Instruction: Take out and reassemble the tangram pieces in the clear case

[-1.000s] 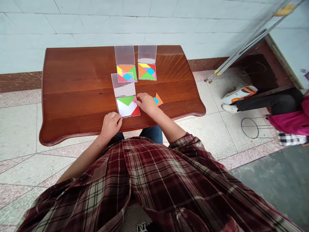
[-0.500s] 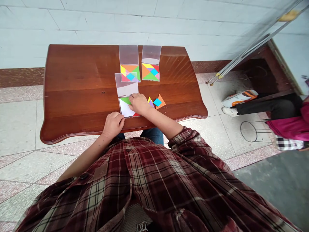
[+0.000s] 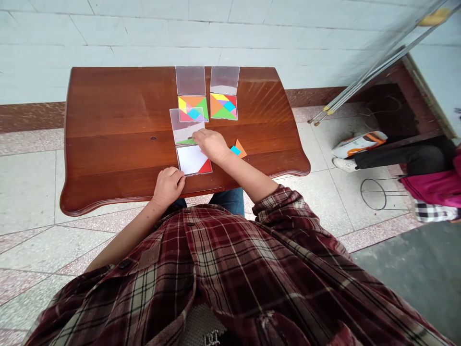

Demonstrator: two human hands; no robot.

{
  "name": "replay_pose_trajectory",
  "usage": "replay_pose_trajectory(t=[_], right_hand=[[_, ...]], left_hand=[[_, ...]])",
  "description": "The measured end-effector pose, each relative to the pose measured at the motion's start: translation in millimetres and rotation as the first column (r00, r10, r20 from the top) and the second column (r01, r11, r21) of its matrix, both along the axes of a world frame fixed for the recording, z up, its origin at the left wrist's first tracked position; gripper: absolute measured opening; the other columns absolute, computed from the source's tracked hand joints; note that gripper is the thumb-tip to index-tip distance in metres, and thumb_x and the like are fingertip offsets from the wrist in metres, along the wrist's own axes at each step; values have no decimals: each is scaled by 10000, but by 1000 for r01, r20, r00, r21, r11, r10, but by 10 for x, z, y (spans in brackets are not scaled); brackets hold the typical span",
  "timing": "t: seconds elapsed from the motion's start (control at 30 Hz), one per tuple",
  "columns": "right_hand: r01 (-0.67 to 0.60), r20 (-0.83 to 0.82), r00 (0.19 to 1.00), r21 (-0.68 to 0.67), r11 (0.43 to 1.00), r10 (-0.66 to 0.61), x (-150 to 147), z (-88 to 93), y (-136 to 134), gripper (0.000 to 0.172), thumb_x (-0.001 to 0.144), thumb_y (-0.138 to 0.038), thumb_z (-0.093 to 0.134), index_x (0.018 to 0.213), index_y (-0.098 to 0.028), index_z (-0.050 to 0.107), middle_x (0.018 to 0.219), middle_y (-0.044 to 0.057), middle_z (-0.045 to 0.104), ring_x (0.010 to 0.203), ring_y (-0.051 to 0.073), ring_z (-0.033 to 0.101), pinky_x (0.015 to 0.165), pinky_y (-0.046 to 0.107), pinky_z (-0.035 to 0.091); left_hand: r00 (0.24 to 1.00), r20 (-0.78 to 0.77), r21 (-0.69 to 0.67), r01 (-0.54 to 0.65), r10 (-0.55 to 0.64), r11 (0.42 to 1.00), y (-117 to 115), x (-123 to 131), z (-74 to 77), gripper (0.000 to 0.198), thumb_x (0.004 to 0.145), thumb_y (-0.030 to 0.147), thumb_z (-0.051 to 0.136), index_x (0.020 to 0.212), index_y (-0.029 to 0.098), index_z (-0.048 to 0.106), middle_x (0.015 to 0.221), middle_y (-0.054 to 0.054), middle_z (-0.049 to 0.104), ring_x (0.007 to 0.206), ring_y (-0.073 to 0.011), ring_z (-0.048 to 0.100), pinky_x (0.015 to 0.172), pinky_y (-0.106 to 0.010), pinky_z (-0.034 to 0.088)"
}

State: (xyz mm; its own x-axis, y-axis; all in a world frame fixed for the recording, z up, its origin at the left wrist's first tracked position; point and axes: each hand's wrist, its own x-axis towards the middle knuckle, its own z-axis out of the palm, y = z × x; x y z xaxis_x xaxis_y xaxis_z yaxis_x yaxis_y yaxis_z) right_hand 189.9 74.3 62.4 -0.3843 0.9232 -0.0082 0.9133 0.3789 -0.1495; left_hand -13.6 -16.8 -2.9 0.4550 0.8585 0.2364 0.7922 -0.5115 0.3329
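Pinching with my right hand, I seem to have the green piece by its right end; the grip looks narrow, fingertips drawn together, though the contact is partly hidden by my own fingers. The green piece sits at the hinge of the nearest tray, along the foot of its raised clear lid, and reaches leftward from my fingertips. What shows of it is a thin strip, its long axis running left to right, roughly in line with the hinge; whether it lies flat or is tipped I cannot tell.

The tray's white floor is on my side of that strip, with the red piece in its near right corner. My right hand is clearly the nearer one. My left hand rests on the bench at the tray's near left corner, fingers curled; I cannot tell whether they grip the edge. Beyond my right wrist lie the blue piece and the orange piece, touching or overlapping.
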Motion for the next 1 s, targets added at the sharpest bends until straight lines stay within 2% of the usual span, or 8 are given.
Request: replay_pose_trajectory(t=[0.1,0.23,0.3,0.4,0.57,0.77,0.9,1.0], right_hand=[[170,-256,955,68,983,-148,282,17,34,280,1015,-228,388,1069,-169,656,1075,87,691,1007,202,616,881,309,442],[396,-565,760,12,918,-320,887,-96,-23,270,967,-251,393,1003,-202,656,875,24,669,816,173,622,790,312,487],[494,-613,663,-72,866,-429,1165,-212,-87,238,932,-254,420,955,-192,649,790,12,635,703,157,601,724,303,484],[569,-614,581,-162,806,-534,1424,-394,-176,165,865,-231,476,874,-184,634,726,-6,603,631,144,580,698,297,477],[594,-630,479,-280,754,-611,1508,-565,-181,117,813,-192,486,810,-185,603,669,-32,567,578,126,558,664,274,468],[586,-600,500,-297,754,-625,1551,-596,-82,120,802,-173,492,783,-177,610,697,-18,593,597,126,564,697,280,474],[600,-563,524,-289,746,-639,1601,-605,-68,178,824,-176,473,854,-164,647,746,9,624,638,138,573,713,290,479],[608,-500,580,-261,750,-643,1610,-561,-58,217,849,-171,458,907,-154,666,806,39,651,701,159,588,735,301,484]], left_hand=[[1000,1,-8,2,-2,1000,0,1,4,207,931,225,484,865,191,677,879,-97,661,839,-246,582,735,-375,415],[1000,-4,-11,-1,1,1000,0,1,12,215,934,224,476,856,190,673,878,-97,659,841,-248,582,732,-376,412],[1000,-9,-14,0,0,1000,0,-3,17,218,937,228,471,857,190,671,885,-98,660,840,-248,581,728,-375,408],[1000,-12,-24,6,-6,1000,4,-7,25,212,934,230,473,857,194,667,886,-96,661,838,-248,582,729,-374,406],[1000,-23,-5,-1,1,1000,7,-5,17,213,936,231,471,850,193,662,866,-91,658,834,-245,582,723,-370,402],[1000,-16,4,-6,6,1000,6,-8,-1,212,935,236,473,845,202,663,867,-89,661,828,-242,583,727,-372,406],[1000,-6,-16,1,-1,1000,10,-10,7,215,931,238,468,854,202,665,885,-98,667,837,-249,586,730,-380,414],[1000,-3,-19,-6,6,1000,6,-6,13,218,932,237,466,850,203,665,893,-100,672,841,-251,587,733,-385,416]])
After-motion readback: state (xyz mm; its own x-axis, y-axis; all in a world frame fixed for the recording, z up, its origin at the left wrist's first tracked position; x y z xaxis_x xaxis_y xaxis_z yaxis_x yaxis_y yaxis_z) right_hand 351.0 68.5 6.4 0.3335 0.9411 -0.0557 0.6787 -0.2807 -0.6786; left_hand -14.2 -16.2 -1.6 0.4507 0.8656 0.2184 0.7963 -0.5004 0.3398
